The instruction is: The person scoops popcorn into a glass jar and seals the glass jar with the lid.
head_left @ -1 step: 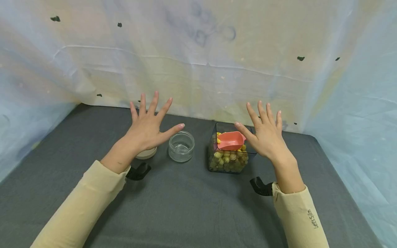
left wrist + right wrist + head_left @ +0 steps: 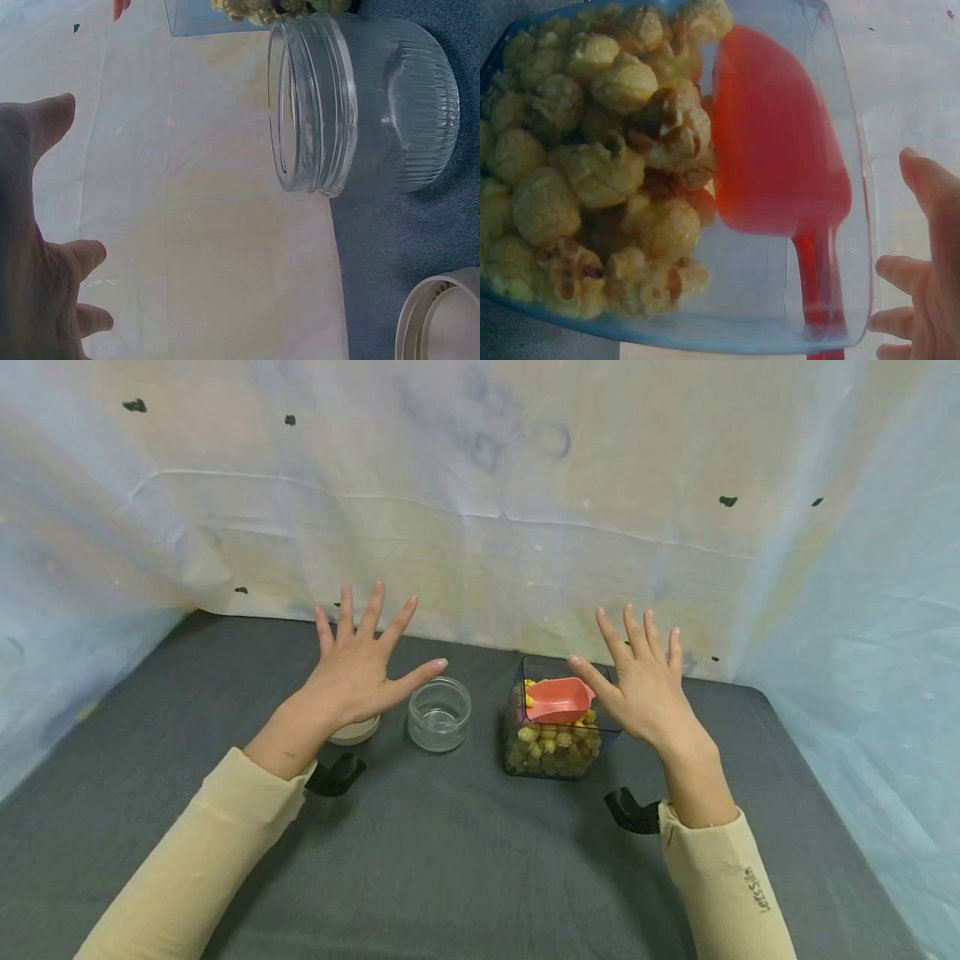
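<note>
My left hand (image 2: 348,672) is held up with its fingers spread and nothing in it. Its thumb overlaps the rim of a clear glass jar (image 2: 439,714) in the head view; the left wrist view shows that jar (image 2: 375,105) without a lid. Partly hidden under the same hand lies a cream-coloured lid (image 2: 356,732). On the other side my right hand (image 2: 645,697) is raised too, fingers apart, beside a clear square container (image 2: 513,752) of popcorn (image 2: 585,150). A red scoop (image 2: 558,700) rests on the popcorn, its handle (image 2: 821,292) pointing right in the head view.
Dark grey cloth covers the table (image 2: 465,860). Behind it hangs a pale patterned curtain (image 2: 480,568) with small black marks, and it runs round both sides. A black wrist mount (image 2: 337,775) shows at the left cuff, another mount (image 2: 632,812) at the right.
</note>
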`<state>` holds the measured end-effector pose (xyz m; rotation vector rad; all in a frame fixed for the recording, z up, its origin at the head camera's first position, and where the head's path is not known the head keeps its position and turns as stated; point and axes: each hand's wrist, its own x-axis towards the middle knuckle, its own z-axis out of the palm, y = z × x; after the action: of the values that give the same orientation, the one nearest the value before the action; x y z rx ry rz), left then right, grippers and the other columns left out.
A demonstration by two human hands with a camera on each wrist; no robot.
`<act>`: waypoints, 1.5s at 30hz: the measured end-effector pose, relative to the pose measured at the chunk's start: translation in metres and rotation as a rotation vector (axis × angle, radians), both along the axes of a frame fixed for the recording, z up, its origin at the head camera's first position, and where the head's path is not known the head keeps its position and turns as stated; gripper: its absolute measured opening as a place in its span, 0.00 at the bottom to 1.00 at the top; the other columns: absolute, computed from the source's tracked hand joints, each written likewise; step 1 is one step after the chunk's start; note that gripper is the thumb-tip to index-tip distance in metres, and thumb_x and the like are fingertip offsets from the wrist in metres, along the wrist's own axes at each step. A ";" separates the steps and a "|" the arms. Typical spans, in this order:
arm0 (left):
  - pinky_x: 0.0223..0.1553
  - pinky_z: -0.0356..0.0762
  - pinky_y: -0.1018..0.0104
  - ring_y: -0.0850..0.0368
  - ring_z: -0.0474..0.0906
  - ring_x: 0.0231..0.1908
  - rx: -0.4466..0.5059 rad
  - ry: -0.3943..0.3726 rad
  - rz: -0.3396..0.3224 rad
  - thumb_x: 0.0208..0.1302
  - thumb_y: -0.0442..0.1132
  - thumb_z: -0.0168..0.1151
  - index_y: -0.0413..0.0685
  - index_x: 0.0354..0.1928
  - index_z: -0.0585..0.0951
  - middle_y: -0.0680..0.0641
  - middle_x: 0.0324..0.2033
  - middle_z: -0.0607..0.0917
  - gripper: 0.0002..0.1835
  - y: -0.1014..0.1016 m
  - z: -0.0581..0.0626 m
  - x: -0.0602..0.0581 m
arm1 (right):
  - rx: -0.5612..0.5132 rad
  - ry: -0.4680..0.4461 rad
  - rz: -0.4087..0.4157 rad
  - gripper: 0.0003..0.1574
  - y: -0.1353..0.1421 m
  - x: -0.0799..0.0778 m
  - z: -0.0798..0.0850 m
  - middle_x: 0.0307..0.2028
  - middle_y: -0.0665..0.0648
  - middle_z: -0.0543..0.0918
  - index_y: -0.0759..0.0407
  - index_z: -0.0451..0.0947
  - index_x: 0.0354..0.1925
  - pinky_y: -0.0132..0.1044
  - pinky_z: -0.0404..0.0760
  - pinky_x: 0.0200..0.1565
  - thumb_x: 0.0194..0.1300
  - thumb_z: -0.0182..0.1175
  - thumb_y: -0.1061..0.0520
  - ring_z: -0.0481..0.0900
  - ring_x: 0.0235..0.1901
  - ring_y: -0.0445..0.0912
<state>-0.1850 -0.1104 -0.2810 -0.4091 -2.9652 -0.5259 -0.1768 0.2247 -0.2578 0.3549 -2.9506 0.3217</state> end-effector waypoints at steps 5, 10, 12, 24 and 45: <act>0.64 0.16 0.29 0.39 0.12 0.69 -0.011 0.019 0.000 0.61 0.77 0.38 0.67 0.76 0.40 0.46 0.74 0.27 0.47 -0.001 0.002 -0.002 | -0.002 0.005 0.002 0.51 0.000 -0.001 0.002 0.76 0.60 0.35 0.44 0.38 0.77 0.61 0.21 0.69 0.67 0.38 0.24 0.25 0.74 0.56; 0.63 0.13 0.31 0.40 0.11 0.69 -0.012 0.021 0.001 0.60 0.78 0.37 0.67 0.76 0.38 0.47 0.74 0.26 0.48 -0.001 0.003 -0.001 | 0.001 0.009 0.007 0.51 0.001 -0.001 0.003 0.76 0.60 0.35 0.44 0.38 0.77 0.62 0.21 0.69 0.67 0.38 0.24 0.25 0.74 0.56; 0.63 0.13 0.30 0.40 0.11 0.69 -0.016 0.024 0.002 0.59 0.78 0.37 0.67 0.76 0.38 0.47 0.74 0.27 0.48 0.000 0.002 -0.001 | 0.001 0.010 0.007 0.51 0.001 0.000 0.003 0.76 0.61 0.35 0.45 0.39 0.77 0.62 0.22 0.69 0.67 0.38 0.24 0.26 0.74 0.56; 0.65 0.16 0.32 0.41 0.13 0.70 -0.021 0.045 0.023 0.59 0.79 0.37 0.64 0.76 0.39 0.43 0.75 0.32 0.50 0.003 0.001 0.001 | -0.005 -0.002 0.003 0.50 0.001 0.004 0.001 0.76 0.61 0.35 0.45 0.40 0.77 0.61 0.23 0.69 0.68 0.39 0.25 0.29 0.75 0.57; 0.63 0.63 0.44 0.45 0.63 0.63 0.546 0.162 -0.102 0.59 0.58 0.63 0.45 0.61 0.70 0.42 0.61 0.68 0.34 0.054 -0.022 -0.003 | -0.287 0.166 0.179 0.27 0.023 0.011 -0.012 0.60 0.66 0.74 0.62 0.73 0.61 0.63 0.67 0.58 0.70 0.57 0.50 0.68 0.62 0.62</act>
<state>-0.1878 -0.0560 -0.3031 -0.5104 -2.5117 -1.2034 -0.1654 0.2475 -0.2698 0.5758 -2.6654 0.6921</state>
